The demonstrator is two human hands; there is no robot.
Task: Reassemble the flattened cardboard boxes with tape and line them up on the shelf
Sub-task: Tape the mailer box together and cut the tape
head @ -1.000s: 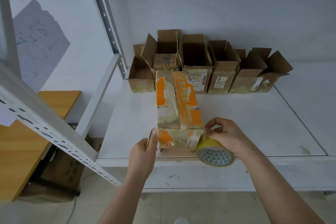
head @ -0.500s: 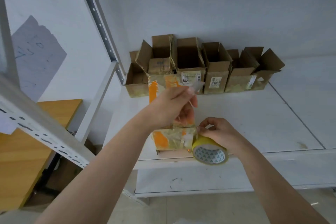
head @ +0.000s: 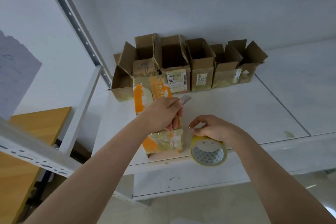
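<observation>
From my head camera, I have the orange-and-white box (head: pixel 157 114) lying lengthwise near the front edge of the white shelf (head: pixel 236 114), its near end wrapped in glossy tape. My left hand (head: pixel 161 114) is over the top of it, fingers curled round a small blade (head: pixel 185 98) whose grey tip pokes out toward the right. My right hand (head: pixel 211 129) sits on the yellow tape roll (head: pixel 208 152), which stands on edge at the shelf's lip just beside the box; thumb and forefinger are pinched together above the roll, I judge on the clear tape end, though the strip itself is too faint to make out. The step in hand looks like cutting the tape. To do it well I should keep the strip taut with the right pinch, bring the blade across in one clean stroke away from my fingers, then press the loose end flat on the cardboard. Both forearms reach up and forward, the left crossing in from low left with the wrist bent over the box, the right coming straight from the lower right. Behind, a row of open cardboard boxes (head: pixel 190 71) stands against the back wall, where this one belongs.
</observation>
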